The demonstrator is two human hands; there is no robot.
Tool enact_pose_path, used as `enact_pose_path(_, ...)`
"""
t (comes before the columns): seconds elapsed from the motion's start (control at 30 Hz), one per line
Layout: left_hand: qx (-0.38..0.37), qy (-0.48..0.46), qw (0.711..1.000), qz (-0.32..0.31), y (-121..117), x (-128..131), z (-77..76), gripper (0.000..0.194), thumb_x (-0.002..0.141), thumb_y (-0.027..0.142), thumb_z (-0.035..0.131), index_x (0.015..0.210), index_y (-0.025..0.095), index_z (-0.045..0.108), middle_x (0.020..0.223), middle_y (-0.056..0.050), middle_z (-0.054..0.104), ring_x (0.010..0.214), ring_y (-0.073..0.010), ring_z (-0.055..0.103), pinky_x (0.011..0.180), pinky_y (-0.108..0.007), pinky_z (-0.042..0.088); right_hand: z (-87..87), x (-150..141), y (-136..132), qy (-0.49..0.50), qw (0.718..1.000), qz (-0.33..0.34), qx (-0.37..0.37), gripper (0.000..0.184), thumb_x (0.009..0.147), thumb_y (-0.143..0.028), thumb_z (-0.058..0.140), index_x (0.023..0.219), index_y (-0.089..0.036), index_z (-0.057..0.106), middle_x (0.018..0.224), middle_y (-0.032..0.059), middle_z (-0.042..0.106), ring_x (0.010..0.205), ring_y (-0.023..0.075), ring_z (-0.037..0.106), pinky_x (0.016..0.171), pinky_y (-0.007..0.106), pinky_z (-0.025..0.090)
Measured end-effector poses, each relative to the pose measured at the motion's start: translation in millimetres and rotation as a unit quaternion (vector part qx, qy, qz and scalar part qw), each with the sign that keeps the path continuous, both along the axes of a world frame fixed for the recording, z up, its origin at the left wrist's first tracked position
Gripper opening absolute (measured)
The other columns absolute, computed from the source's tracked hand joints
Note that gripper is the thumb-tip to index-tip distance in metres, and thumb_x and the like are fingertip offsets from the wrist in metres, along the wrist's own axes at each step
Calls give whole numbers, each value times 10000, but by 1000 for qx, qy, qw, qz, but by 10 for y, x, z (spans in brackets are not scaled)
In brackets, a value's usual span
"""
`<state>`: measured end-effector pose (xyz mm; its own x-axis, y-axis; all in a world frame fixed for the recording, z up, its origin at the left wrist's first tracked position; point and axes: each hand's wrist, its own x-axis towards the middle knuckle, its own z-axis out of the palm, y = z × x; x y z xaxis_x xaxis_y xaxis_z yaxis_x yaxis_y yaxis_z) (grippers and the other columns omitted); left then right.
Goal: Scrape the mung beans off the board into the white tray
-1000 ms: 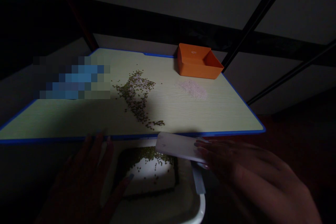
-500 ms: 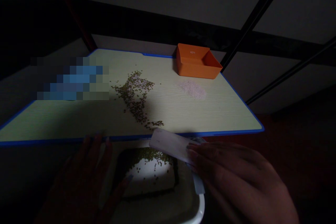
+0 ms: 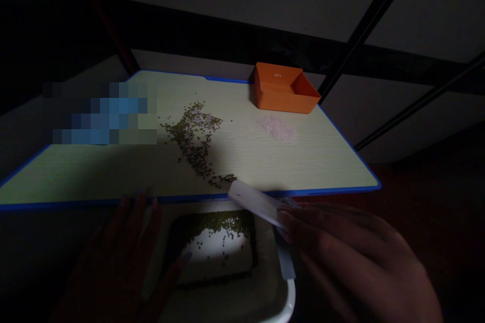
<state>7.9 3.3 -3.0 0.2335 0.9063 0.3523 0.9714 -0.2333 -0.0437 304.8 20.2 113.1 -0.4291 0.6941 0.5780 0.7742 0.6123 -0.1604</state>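
Observation:
My right hand (image 3: pixel 352 252) pinches a flat white card (image 3: pixel 253 201), whose far end rests at the table's front edge beside a few green beans. Below that edge stands a white plastic container (image 3: pixel 290 300) with small green beans (image 3: pixel 223 222) spread along the far side of its floor. At its left side is my left hand (image 3: pixel 121 257), in deep shadow, with the thumb over the inside and the fingers outside the rim. A trail of green beans mixed with white grains (image 3: pixel 195 136) lies on the table.
The pale table (image 3: pixel 310 161) has a raised blue edge. A small heap of white rice-like grains (image 3: pixel 276 128) lies in front of an orange open box (image 3: pixel 286 93) at the back right. A blurred-out blue thing (image 3: pixel 109 116) is at the left.
My right hand and the card have moved slightly right and up, the card's end now nearer the beans at the edge. The left hand and container look the same.

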Motion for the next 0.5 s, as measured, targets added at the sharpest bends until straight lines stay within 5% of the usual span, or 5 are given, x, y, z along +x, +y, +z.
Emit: enact_pose_path(0.5,8,-1,1000,-9,1,-9,-4,764,810,507,397,1471,244,116,1642,-51,129,1505,-311,165,1157,-610,340,2,-29,63,-2,999,32,-28,237,953,-166,472,951,-157,708,923,70,785,798,216,751,638,316,627)
